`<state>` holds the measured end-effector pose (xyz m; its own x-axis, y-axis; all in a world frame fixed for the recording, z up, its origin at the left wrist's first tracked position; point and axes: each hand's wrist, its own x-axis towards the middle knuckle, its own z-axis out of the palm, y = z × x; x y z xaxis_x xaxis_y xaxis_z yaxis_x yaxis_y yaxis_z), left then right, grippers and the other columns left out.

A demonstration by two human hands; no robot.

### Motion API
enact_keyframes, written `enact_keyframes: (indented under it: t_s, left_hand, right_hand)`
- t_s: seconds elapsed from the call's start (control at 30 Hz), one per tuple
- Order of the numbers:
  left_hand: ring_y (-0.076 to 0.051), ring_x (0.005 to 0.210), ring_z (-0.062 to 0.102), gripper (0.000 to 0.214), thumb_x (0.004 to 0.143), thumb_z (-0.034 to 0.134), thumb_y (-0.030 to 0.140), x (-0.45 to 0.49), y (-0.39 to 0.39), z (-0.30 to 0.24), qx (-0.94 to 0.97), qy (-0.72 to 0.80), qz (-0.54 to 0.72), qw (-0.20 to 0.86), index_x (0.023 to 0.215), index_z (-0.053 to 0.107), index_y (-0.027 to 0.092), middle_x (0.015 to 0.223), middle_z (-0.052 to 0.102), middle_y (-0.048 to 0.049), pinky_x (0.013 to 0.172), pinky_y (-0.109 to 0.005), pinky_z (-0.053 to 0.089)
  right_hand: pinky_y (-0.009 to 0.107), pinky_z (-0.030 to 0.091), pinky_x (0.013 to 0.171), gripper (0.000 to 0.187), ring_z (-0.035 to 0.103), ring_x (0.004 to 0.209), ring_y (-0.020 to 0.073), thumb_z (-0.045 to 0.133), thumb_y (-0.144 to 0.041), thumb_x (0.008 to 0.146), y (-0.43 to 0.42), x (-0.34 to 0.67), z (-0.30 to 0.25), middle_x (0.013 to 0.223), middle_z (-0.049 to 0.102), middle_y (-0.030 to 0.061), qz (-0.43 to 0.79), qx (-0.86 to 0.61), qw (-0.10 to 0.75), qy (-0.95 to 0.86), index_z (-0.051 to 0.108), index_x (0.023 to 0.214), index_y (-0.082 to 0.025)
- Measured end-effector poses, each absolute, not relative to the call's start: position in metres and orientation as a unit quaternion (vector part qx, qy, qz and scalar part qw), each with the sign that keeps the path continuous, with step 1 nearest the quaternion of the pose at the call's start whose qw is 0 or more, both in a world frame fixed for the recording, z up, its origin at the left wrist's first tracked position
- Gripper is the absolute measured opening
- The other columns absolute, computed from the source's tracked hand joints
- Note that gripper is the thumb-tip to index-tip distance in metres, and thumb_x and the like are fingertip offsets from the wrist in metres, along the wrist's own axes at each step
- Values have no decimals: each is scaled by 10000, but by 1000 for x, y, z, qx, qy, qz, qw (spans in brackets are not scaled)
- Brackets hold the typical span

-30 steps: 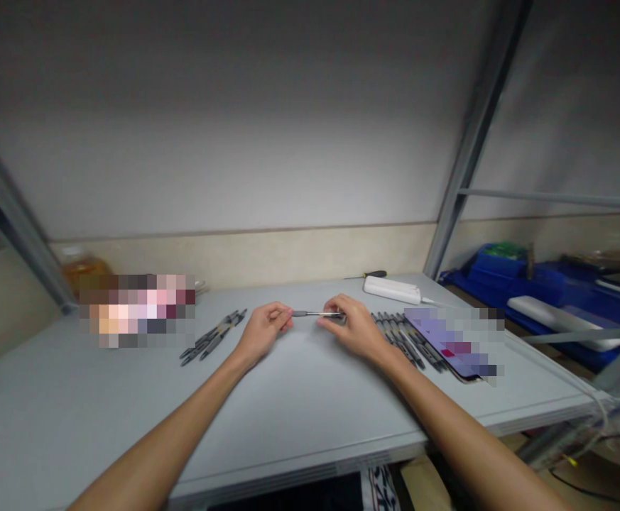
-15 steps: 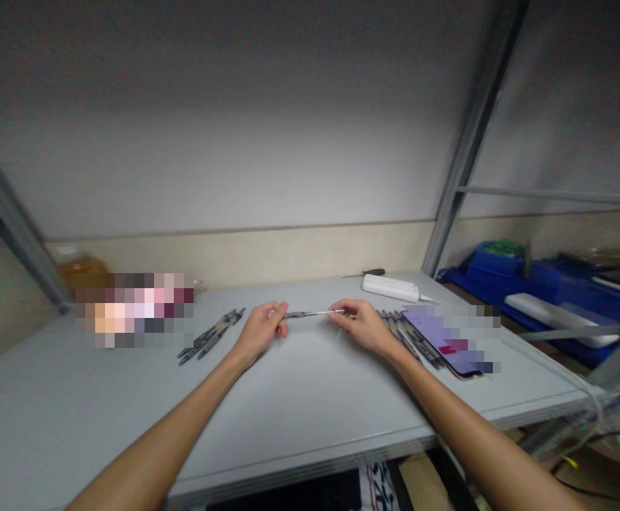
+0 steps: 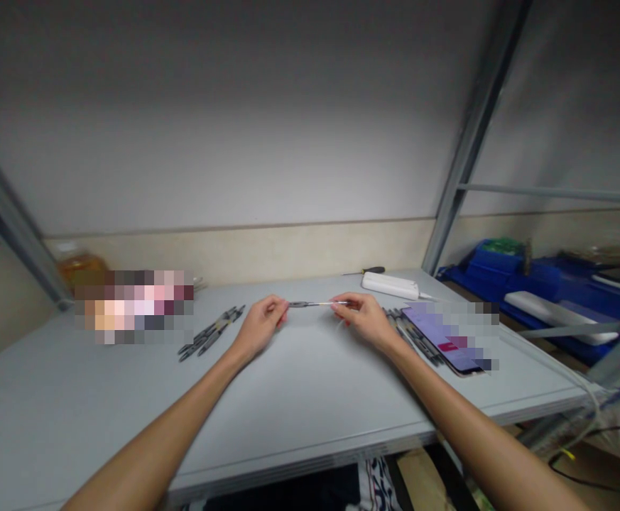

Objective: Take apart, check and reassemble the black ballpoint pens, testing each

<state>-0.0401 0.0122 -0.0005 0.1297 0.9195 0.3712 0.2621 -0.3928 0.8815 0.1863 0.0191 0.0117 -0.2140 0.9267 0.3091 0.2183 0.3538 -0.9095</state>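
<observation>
My left hand [image 3: 259,328] and my right hand [image 3: 363,319] hover just above the grey table [image 3: 299,397], fingers pinched. Between them stretches a thin pen part [image 3: 314,304], a dark tip near the left hand and a pale slim rod toward the right hand. Each hand grips one end of it. A small pile of dark pens [image 3: 211,332] lies to the left of my left hand. Another row of dark pens [image 3: 413,335] lies just right of my right hand.
A white power strip [image 3: 390,287] and a screwdriver [image 3: 366,271] lie at the table's back right. A blurred patch [image 3: 133,305] covers things at the back left, another [image 3: 453,335] sits at the right. Blue bins [image 3: 506,273] stand beyond a metal post [image 3: 464,163].
My hands have drawn a little farther apart, so more of the thin pale rod shows between them. The right hand has moved away from the pens on the right.
</observation>
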Motion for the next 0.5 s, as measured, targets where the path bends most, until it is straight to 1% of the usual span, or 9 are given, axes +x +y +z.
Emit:
enact_keyframes:
  t_s: [0.1, 0.2, 0.27, 0.37, 0.5]
  left_hand:
    - [-93, 482, 382, 445, 825, 410, 487, -39, 11, -1, 681, 463, 467, 322, 511, 438, 174, 482, 425, 35, 510, -226, 285]
    - [-86, 420, 293, 497, 828, 369, 525, -38, 10, 0, 659, 490, 455, 343, 466, 373, 185, 430, 350, 47, 464, -238, 224]
    - [-83, 401, 259, 524, 824, 356, 541, -38, 11, 0, 642, 503, 454, 359, 437, 356, 188, 408, 318, 49, 449, -244, 199]
    - [-84, 395, 256, 550, 819, 358, 543, -41, 13, -1, 620, 504, 466, 379, 399, 369, 188, 381, 304, 46, 450, -250, 196]
    - [-91, 416, 314, 530, 821, 367, 513, -44, 18, -4, 591, 476, 498, 419, 405, 399, 186, 379, 348, 37, 499, -248, 267]
  right_hand:
    - [232, 416, 478, 326, 523, 558, 124, 650, -375, 666, 18, 186, 11, 711, 641, 57, 378, -416, 472, -679, 673, 867, -120]
    - [237, 438, 496, 317, 555, 625, 141, 663, -356, 654, 19, 186, 10, 831, 663, 80, 381, -400, 485, -678, 672, 883, -137]
    - [239, 446, 501, 310, 568, 664, 153, 674, -351, 643, 20, 186, 9, 867, 664, 85, 386, -392, 496, -672, 671, 875, -145]
    - [239, 442, 498, 306, 561, 657, 150, 690, -342, 627, 21, 186, 8, 843, 659, 76, 390, -390, 513, -657, 670, 862, -148]
    - [231, 420, 491, 300, 522, 576, 117, 705, -312, 611, 20, 186, 10, 748, 639, 44, 413, -388, 537, -624, 664, 860, -150]
